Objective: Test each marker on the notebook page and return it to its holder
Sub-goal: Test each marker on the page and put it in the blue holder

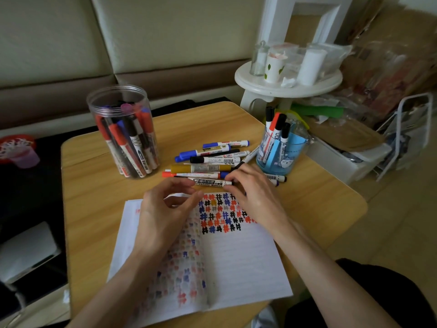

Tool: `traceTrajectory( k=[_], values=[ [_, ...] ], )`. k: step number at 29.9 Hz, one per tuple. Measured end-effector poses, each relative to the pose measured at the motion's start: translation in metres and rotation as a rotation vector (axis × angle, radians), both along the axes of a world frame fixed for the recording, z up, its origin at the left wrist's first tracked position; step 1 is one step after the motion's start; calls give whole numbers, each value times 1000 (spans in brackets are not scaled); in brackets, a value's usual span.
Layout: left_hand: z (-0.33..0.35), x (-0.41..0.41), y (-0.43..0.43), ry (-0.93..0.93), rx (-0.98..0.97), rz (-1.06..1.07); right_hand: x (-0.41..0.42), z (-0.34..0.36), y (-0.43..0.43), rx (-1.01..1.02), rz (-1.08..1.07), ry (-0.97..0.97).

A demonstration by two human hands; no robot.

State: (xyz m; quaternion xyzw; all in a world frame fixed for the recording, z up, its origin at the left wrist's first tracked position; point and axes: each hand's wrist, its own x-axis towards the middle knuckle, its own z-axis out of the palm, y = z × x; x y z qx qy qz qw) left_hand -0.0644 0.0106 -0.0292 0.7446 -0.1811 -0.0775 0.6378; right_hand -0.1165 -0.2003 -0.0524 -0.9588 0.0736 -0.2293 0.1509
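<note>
Head view shows it best from where you stand. Which one are they going for?

The white-barrelled whiteboard marker (209, 181), lying flat on the worktop (94, 197) just beyond the top edge of the notebook (236, 268), nearest of the loose pile (212, 159). The right hand (256, 192) has its fingers (238, 175) curled in and pinching the marker's right end. The left hand (163, 214) hovers by the other end, fingers loosely curved and apart, holding nothing. I can't tell whether its forefinger touches the cap.

Awkward thing to pick up?

I'd say not. It looks light, a stiff plastic tube, nothing to crush. But it's round and smooth, so on that wood-look top it could roll off into its neighbours if nudged sideways. Pinching one end, as now, may let it swivel. I'd take the barrel about the middle, then hold the cap with the other hand and pull straight.

And where does it go afterwards?

Hard to judge. There's a clear jar (123, 131) packed with markers on the left and a blue cup (281, 152) holding a few on the right. Either could be its holder. The cup looks the easier to tip, so I'd lower it in gently.
</note>
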Motion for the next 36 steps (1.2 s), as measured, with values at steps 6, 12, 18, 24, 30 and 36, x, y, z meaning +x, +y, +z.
traceTrajectory(
  k=[6, 12, 18, 24, 30, 36],
  values=[
    [0, 1, 5, -92, 25, 33, -12, 12, -1, 368, 23, -38],
    [-1, 6, 4, -257, 125, 37, -46, 31, -9, 695, 76, -90],
    [10, -4, -4, -229, 196, -103, -68, 46, -8, 939, 41, -182],
    [16, -11, -11, -225, 185, -214, -80, 50, 7, 1339, -52, -251],
    [20, -18, -17, -198, 172, -284, -88, 37, 40, 1501, -138, -153],
    [18, -26, -13, -265, 229, -347, -85, 40, 43, 1466, -104, -209]
  ],
)
